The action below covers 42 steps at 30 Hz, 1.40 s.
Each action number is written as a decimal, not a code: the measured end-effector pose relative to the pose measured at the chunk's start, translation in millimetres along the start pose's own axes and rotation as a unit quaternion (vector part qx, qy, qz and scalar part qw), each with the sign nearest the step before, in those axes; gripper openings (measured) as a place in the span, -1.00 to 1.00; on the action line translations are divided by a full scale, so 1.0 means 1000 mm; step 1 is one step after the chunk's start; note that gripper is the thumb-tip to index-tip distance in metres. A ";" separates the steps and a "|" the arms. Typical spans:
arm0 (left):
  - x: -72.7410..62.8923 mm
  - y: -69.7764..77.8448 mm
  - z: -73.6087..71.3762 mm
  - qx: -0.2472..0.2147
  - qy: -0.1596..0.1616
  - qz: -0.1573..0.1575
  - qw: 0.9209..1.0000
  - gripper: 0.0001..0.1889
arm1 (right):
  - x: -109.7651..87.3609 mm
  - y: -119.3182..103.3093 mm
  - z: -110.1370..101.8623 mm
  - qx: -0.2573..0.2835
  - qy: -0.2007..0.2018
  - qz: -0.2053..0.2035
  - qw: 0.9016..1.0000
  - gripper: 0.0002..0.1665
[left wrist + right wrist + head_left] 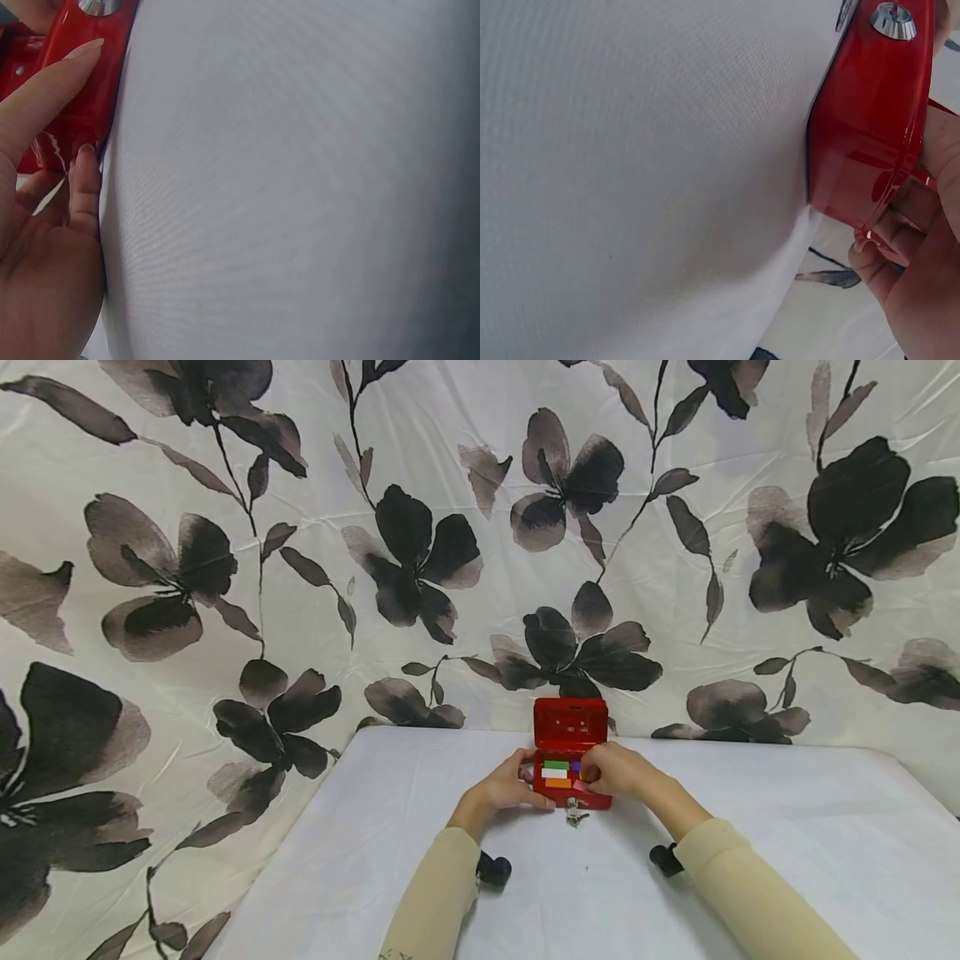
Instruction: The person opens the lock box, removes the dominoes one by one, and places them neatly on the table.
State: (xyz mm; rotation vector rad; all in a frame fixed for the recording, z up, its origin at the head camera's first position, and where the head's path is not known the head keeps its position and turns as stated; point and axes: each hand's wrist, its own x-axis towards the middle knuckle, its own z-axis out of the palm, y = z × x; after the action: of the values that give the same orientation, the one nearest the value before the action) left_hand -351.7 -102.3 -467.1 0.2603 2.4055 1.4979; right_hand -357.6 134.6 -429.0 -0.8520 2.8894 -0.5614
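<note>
A red metal cash box [597, 802] stands at the far side of the table, its lid [571, 723] raised. Inside lie small coloured pieces: green [556, 765], white [554, 773], orange [557, 783], purple [576, 767] and pink [581, 785]. My left hand [504, 785] grips the near left corner, thumb along the front wall, other fingers against the side, as the left wrist view also shows. Over the right side, my right hand [621, 768] reaches in, fingertips down by the pink piece. Its little finger hangs outside the rim in the right wrist view. I cannot tell whether it pinches anything.
Keys [576, 817] hang at the box's front lock [893, 21]. White cloth covers the table [585, 902], and a flower-patterned cloth [450, 610] hangs behind it. A dark wrist device [494, 870] sits under each forearm.
</note>
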 end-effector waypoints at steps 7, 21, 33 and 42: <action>-0.001 0.002 -0.001 0.002 0.001 -0.003 1.000 -0.09 | 0.003 0.003 0.004 0.024 0.002 -0.004 1.000 -0.88; 0.002 -0.001 0.001 0.007 -0.007 0.005 1.000 -0.11 | -0.003 0.010 -0.007 0.125 -0.045 -0.039 0.990 -0.66; -0.001 -0.001 0.002 0.007 -0.005 -0.002 1.000 -0.09 | 0.000 0.011 -0.010 0.118 -0.087 -0.028 0.989 -0.63; -0.001 -0.001 0.000 0.000 -0.004 0.003 1.000 -0.11 | 0.004 0.009 -0.009 0.087 -0.076 -0.040 0.992 -0.67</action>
State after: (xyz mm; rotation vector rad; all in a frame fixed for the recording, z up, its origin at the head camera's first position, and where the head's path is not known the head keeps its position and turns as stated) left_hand -351.1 -103.3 -468.0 0.2737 2.4018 1.4967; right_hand -367.2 142.7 -424.1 -0.9444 2.6339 -0.7105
